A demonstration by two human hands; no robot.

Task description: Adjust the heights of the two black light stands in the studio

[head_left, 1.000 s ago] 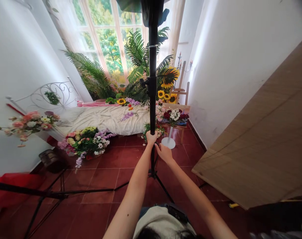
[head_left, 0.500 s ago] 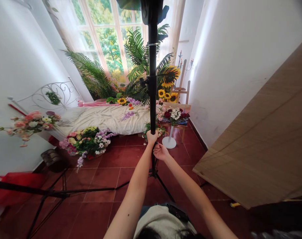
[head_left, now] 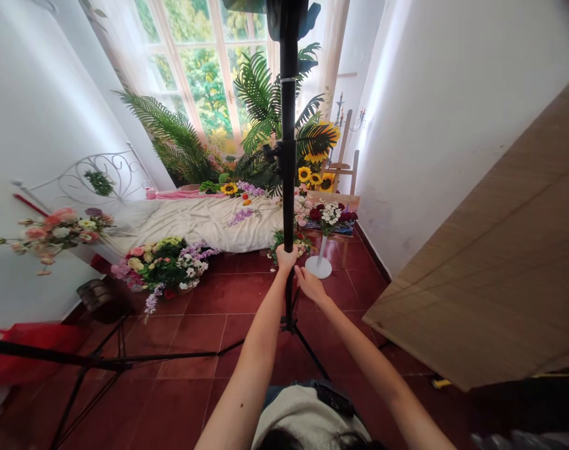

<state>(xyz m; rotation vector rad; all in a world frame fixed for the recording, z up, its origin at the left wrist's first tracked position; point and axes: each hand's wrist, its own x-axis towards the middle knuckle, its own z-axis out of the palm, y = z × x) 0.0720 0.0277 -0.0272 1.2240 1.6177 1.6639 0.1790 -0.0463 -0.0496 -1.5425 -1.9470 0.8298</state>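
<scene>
L hand is gripping the blk stand, fingers wrapping round its pole; R hand is hovering close below w/ fingers bent by the pole, can't tell if grasping. Stand's rising approx upright, slim & dark, w/ knobbed collar & thin pale ring, legs splaying on red tile flr. Behind, cream blanket is lying rumpled; window is glowing beyond.
</scene>
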